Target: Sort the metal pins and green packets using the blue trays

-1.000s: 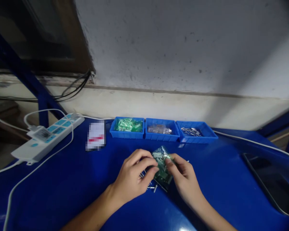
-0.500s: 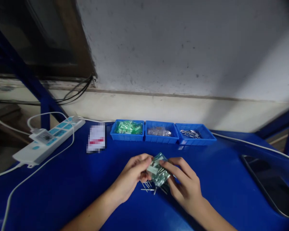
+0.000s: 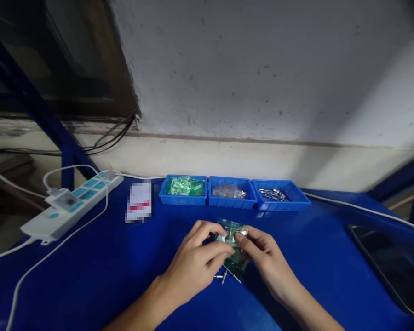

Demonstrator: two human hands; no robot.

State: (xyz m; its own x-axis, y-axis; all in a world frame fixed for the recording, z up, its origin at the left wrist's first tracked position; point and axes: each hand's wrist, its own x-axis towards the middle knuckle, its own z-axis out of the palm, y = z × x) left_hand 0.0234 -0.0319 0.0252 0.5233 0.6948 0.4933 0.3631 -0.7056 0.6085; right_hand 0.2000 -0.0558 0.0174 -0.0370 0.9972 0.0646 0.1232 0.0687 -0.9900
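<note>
My right hand (image 3: 267, 257) pinches a small clear plastic bag (image 3: 237, 263) with a greenish tint, thumb on its front near the upper right. Shiny pieces and a pale strip show inside it; their exact kind is blurred. My left hand (image 3: 195, 259) is at the bag's left side, thumb and fingers apart and curved toward it; whether the fingertips touch the plastic is hard to see. Below the bag, several thin metal pins resembling blind rivets (image 3: 224, 276) lie on the blue table (image 3: 124, 271), partly hidden by my left hand.
Along the back stand three blue trays: one with green packets (image 3: 183, 201), one with clear packets (image 3: 232, 205), one with metal pins (image 3: 285, 207). A white power strip (image 3: 43, 225) with cables lies left, near a blurred card (image 3: 140, 202). A dark phone-like slab (image 3: 386, 266) lies right.
My left hand has loosened from the bag's left edge and turned, fingers now spread in front of it. The bag has turned more upright in my right hand. The view has shifted slightly.
</note>
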